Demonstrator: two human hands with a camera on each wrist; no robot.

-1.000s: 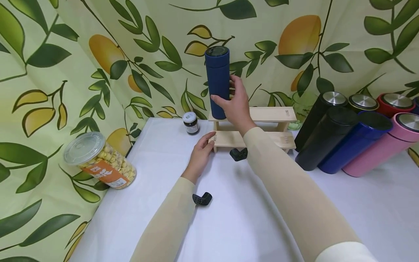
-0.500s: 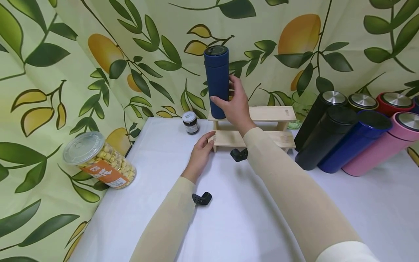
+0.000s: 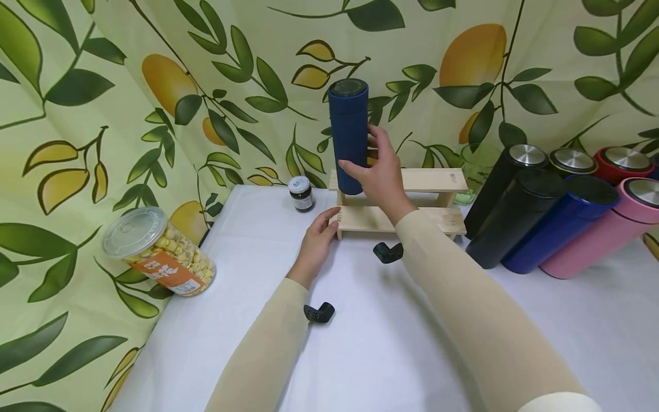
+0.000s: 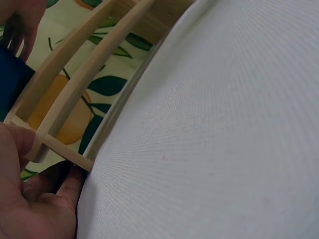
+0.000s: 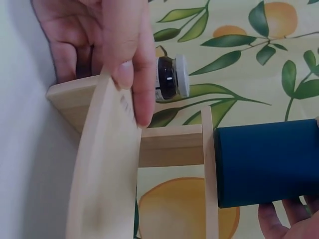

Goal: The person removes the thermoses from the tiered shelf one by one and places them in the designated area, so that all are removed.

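Observation:
In the head view my right hand (image 3: 382,176) grips a dark blue insulated bottle (image 3: 349,134) from its right side, thumb in front. The bottle stands nearly upright at the left end of a two-tier wooden stand (image 3: 435,180). Its base is right at the upper board in the right wrist view; whether the two touch I cannot tell. My left hand (image 3: 316,239) holds the left end of the lower tier, thumb and fingers about the wood, as the left wrist view shows of the stand's slats (image 4: 94,69). Part of the stand is hidden behind my right wrist.
Left of the stand is a small dark jar (image 3: 301,193) with a white lid. A clear tub of yellow snacks (image 3: 159,252) stands further left. Several bottles, including a black one (image 3: 515,214) and a pink one (image 3: 602,234), crowd the right, near a green glass (image 3: 476,169).
My right hand has shifted the blue bottle slightly to the right and toward me, its base now lower in view. The left hand keeps its place on the stand.

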